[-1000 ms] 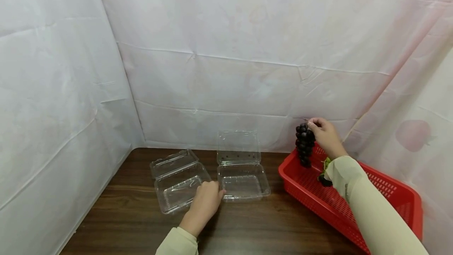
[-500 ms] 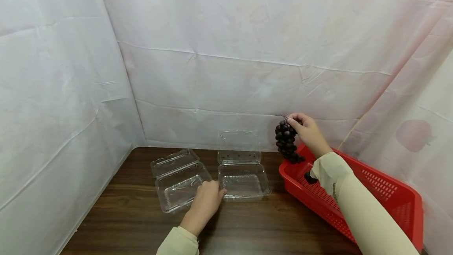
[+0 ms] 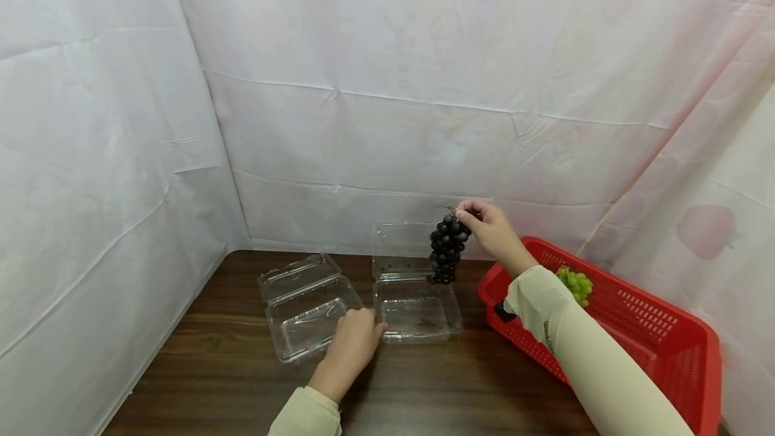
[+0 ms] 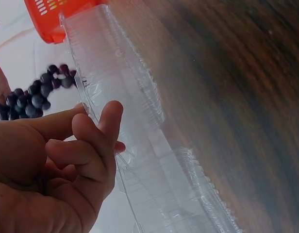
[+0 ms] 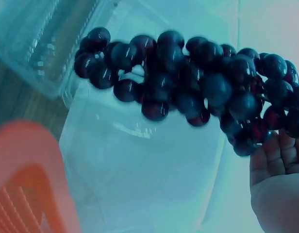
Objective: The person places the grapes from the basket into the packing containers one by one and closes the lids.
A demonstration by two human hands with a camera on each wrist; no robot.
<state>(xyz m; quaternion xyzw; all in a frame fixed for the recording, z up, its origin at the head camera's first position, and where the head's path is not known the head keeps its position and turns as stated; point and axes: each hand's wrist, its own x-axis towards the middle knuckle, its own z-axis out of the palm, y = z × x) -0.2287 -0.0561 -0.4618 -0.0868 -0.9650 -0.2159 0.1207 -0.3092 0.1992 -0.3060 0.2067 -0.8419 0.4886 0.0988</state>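
My right hand [image 3: 493,231] pinches the stem of a bunch of dark grapes [image 3: 448,247], which hangs down over the hinge side of the right clear plastic clamshell container [image 3: 418,318]. In the right wrist view the grapes [image 5: 188,82] stretch across that container's see-through plastic. My left hand [image 3: 353,342] is at the front, between this container and the left clear clamshell container [image 3: 303,321]. Seen from the left wrist, its thumb and curled fingers [image 4: 93,145] grip at the plastic rims. Both containers lie with lids raised, and no fruit shows inside them.
A red perforated basket [image 3: 684,369] stands at the right, partly behind my right sleeve, with a bunch of green grapes [image 3: 575,285] inside. White sheeting [image 3: 363,120] encloses the back and sides of the dark wooden table [image 3: 224,369].
My right hand has carried the dark grapes left, out from over the basket to above the right container. More of the green grapes now shows. The left hand has stayed in place.
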